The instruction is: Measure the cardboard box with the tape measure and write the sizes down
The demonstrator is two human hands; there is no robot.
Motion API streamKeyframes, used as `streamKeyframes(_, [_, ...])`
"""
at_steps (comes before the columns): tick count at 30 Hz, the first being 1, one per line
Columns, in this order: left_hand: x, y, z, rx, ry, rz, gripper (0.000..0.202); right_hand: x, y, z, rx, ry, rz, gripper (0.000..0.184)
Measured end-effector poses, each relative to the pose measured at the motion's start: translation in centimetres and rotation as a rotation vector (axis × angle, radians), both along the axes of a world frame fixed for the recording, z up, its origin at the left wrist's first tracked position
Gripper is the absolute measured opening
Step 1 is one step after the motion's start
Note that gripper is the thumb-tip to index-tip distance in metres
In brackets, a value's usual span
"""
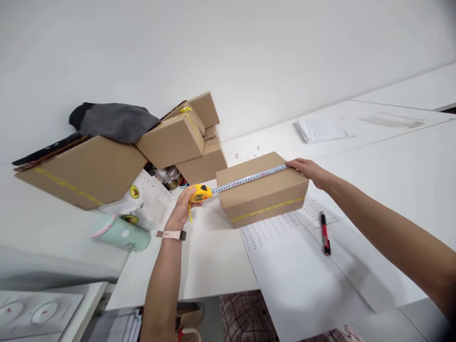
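A closed brown cardboard box [263, 199] with a yellow band along its near side sits on the white table. Across its top runs the metal blade of a tape measure [201, 193], pulled out from a yellow case. My left hand [182, 207], with a pale watch band at the wrist, is closed around that case, just left of the box. At the box's far right top edge, my right hand [309, 172] pinches the blade's end against the cardboard. The fingertips partly cover the tip of the blade.
Printed sheets [288, 275] lie under and in front of the box, with a red and black marker [324, 233] on them. Stacked cardboard boxes [171, 142], a dark grey cloth [114, 121] and a mint green tumbler [123, 233] stand left. More papers [320, 128] lie behind.
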State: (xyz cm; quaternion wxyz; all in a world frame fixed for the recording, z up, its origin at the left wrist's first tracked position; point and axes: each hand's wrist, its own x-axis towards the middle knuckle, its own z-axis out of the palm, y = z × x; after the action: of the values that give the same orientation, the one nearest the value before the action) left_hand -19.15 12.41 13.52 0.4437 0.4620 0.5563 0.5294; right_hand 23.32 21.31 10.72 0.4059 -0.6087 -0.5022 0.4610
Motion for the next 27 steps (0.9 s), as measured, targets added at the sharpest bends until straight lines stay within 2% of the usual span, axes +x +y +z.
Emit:
streamKeyframes(6, [1.7, 0.9, 0.1, -0.017, 0.005, -0.073, 0.051, 0.0, -0.1, -0.4, -0.074, 0.016, -0.002, 0.041])
streamKeyframes(12, [2.2, 1.2, 0.2, -0.041, 0.012, -0.084, 0.050, 0.4, 0.0, -0.5, -0.025, -0.041, -0.017, 0.043])
streamKeyframes(16, [2.2, 1.4, 0.1, -0.041, 0.025, -0.100, 0.052, 0.2, -0.1, 0.4, 0.012, -0.242, -0.020, 0.040])
streamKeyframes(19, [2.1, 0.9, 0.8, -0.020, 0.044, -0.100, 0.054, -0.1, -0.3, 1.1, 0.023, -0.393, -0.052, 0.035])
streamKeyframes(21, [2.2, -0.4, 1.7, 0.004, 0.061, -0.097, 0.056, 0.0, -0.4, 1.4, 0.060, -0.370, -0.075, 0.031])
streamKeyframes(23, [2.7, -2.8, 2.2, 0.009, 0.073, -0.160, 0.060, 0.3, -0.3, 1.5, 0.139, -0.250, -0.086, 0.029])
streamKeyframes(25, [4.4, -6.0, 1.6, -0.053, 0.050, -0.356, 0.064, 0.4, -0.1, 1.9, 0.244, -0.125, -0.074, 0.031])
streamKeyframes(27, [7.5, -9.4, -0.3, -0.222, -0.080, -0.582, 0.063, -0.2, 0.6, 2.7, 0.317, -0.082, -0.010, 0.034])
